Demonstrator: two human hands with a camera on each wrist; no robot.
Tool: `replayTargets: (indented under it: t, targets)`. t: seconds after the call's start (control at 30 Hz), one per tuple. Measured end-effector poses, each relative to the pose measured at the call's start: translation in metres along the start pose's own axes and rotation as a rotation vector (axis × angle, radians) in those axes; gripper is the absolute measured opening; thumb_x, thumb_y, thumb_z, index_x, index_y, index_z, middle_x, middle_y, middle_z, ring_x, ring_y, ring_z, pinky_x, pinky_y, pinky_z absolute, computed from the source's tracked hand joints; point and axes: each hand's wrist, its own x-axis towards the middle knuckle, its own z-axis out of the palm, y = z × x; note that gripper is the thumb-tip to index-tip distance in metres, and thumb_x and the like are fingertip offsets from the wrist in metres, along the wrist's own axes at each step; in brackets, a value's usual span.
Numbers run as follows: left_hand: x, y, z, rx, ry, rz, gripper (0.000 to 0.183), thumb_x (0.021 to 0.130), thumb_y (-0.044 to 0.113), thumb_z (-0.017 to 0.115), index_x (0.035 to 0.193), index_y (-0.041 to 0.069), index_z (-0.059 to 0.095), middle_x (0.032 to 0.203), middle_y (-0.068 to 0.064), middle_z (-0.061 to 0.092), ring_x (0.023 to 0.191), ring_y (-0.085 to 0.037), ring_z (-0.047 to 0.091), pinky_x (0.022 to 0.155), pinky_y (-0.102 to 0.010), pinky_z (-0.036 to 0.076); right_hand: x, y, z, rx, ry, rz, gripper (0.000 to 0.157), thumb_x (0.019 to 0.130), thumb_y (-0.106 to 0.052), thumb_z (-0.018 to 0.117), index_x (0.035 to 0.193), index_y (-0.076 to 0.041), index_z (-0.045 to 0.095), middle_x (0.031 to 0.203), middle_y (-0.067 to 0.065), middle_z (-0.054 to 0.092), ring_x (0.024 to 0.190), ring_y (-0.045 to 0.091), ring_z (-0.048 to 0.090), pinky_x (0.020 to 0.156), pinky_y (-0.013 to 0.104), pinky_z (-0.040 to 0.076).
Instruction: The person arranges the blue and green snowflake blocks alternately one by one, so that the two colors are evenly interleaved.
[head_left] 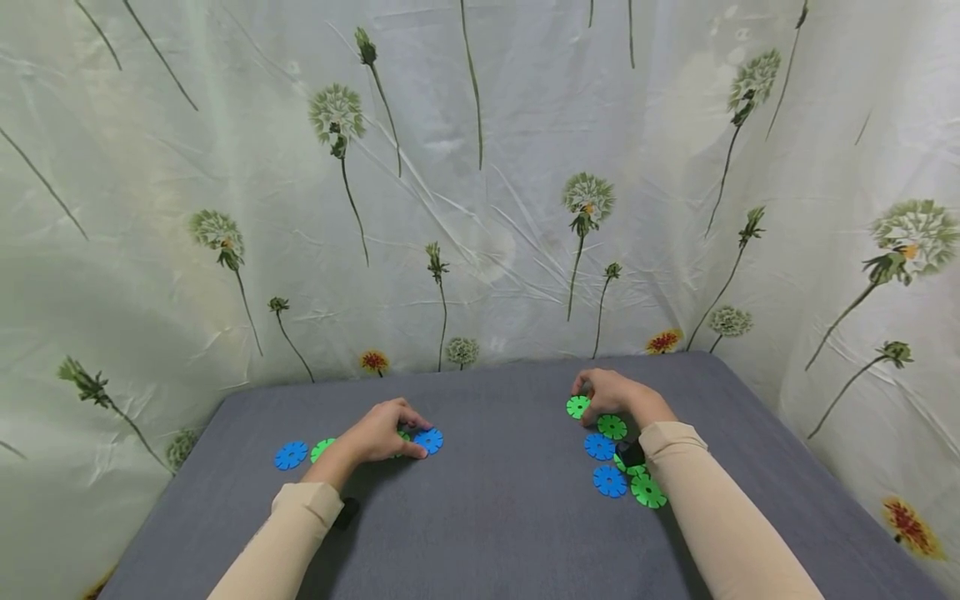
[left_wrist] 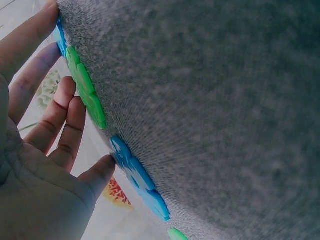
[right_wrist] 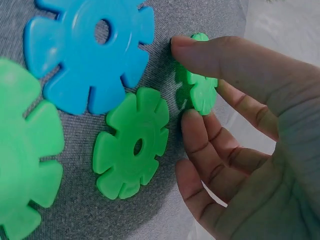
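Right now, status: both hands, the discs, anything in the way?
Left hand pinches blue disc. Right hand holds green disc. In the way, possibly: more discs clustered by right wrist.

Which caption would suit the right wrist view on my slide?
The right grip holds a green disc near a blue disc and two other green discs.

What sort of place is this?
Probably a small makeshift filming booth, not a lived-in room: dandelion-print fabric hangs close behind a grey-covered table, and slotted plastic discs lie there under a worn camera's view.
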Motion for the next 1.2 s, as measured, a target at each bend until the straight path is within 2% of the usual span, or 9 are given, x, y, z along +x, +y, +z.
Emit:
replayTargets:
  t: [0.23,0.53,0.8,1.2]
  targets:
    - [0.0,0.0,0.001,-0.008,0.003,-0.011,0.035,0.085,0.025,0.094,0.118,0.023,0.083,0.116,0.001,0.066,0.109,-0.021,0.064,0.097,-0.048,0.055,0.001,0.003,0.0,-0.005,-0.008,-0.017,0.041,0.085,-0.009,0.089,0.122,-0.006,0.072,0.125,0.019,0.07,0.114,0.034,0.066,0.094,0.048,0.058]
    - [0.001,-0.002,0.001,-0.009,0.006,0.008,0.034,0.084,0.026,0.094,0.117,0.023,0.084,0.114,0.001,0.067,0.106,-0.019,0.063,0.095,-0.046,0.055,0.001,0.001,0.002,-0.025,0.006,-0.036,0.041,0.086,-0.011,0.089,0.123,-0.005,0.073,0.119,0.017,0.071,0.108,0.03,0.066,0.091,0.046,0.058]
    - [0.0,-0.001,0.001,-0.008,0.007,0.004,0.035,0.084,0.025,0.094,0.118,0.022,0.084,0.113,0.001,0.066,0.105,-0.017,0.062,0.093,-0.043,0.054,0.003,-0.007,0.006,-0.017,0.04,-0.081,0.042,0.085,-0.013,0.091,0.122,-0.002,0.072,0.115,0.016,0.072,0.104,0.028,0.067,0.087,0.044,0.058]
    - [-0.001,0.0,0.001,-0.019,0.003,0.024,0.036,0.084,0.025,0.094,0.118,0.02,0.084,0.113,-0.001,0.067,0.106,-0.021,0.064,0.095,-0.046,0.055,0.011,-0.026,0.012,-0.042,0.037,-0.159,0.041,0.086,-0.017,0.091,0.121,-0.005,0.073,0.109,0.01,0.074,0.098,0.021,0.067,0.087,0.04,0.057]
